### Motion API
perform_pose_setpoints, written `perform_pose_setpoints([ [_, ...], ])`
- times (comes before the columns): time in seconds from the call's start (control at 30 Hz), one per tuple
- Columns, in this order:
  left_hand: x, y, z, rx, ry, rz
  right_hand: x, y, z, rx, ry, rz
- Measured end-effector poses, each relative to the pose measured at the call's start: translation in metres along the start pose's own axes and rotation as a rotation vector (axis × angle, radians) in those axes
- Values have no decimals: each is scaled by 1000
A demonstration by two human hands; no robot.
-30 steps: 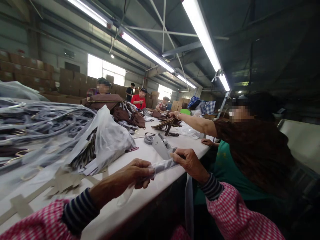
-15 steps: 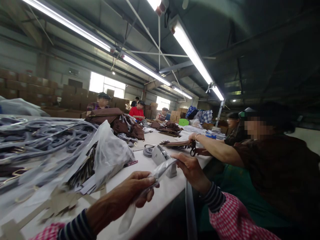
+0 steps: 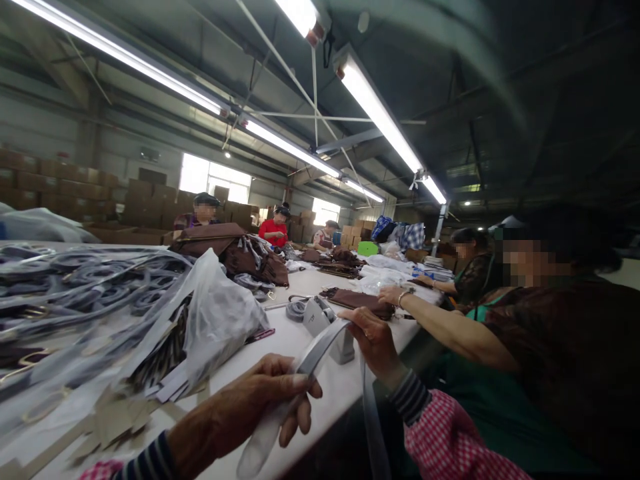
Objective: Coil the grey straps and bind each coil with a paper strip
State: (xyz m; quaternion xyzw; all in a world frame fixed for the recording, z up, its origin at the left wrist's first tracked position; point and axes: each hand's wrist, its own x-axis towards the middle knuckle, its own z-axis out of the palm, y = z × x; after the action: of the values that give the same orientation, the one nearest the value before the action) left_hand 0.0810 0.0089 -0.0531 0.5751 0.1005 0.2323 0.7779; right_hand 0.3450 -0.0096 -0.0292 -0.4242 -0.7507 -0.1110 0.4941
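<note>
A long grey strap point(image 3: 324, 351), partly inside a clear plastic sleeve point(image 3: 260, 443), stretches between my two hands. My left hand point(image 3: 280, 393) grips it between thumb and fingers, with the sleeve's loose end hanging below. My right hand point(image 3: 373, 337) pinches the strap higher up, and a long length of it drops past the table edge. Just behind the strap stands a grey tape dispenser point(image 3: 320, 317), partly covered by my right hand. A coiled grey strap point(image 3: 295, 310) lies beside the dispenser.
Many coiled grey straps point(image 3: 110, 280) and a white plastic bag point(image 3: 220, 313) fill the table's left side. Cardboard strips point(image 3: 117, 420) lie in front. Brown bags point(image 3: 250, 257) are piled farther back. A co-worker's arm point(image 3: 450, 320) reaches in at right over a brown bag point(image 3: 363, 301).
My right hand has shifted slightly down. More of the grey strap shows between my hands. The co-worker's hand has moved over the brown bag, which now lies flatter on the table.
</note>
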Motion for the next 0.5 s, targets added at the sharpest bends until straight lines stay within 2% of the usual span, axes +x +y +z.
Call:
perform_pose_setpoints([
  [0.1, -4, 11, 4, -7, -12, 29, -11, 3, 21, 118, -7, 145],
  [0.2, -5, 11, 4, 9, 5, -32, -15, 5, 34, 216, 36, 283],
  [0.37, 2, -6, 4, 19, 75, -105, -10, 15, 31, 271, 152, 335],
  [0.43, 2, -5, 8, 7, 84, -80, -12, 17, 30, 279, 137, 363],
  [0.5, 1, 4, 14, -12, 102, 3, -19, 14, 35, 335, 87, 420],
])
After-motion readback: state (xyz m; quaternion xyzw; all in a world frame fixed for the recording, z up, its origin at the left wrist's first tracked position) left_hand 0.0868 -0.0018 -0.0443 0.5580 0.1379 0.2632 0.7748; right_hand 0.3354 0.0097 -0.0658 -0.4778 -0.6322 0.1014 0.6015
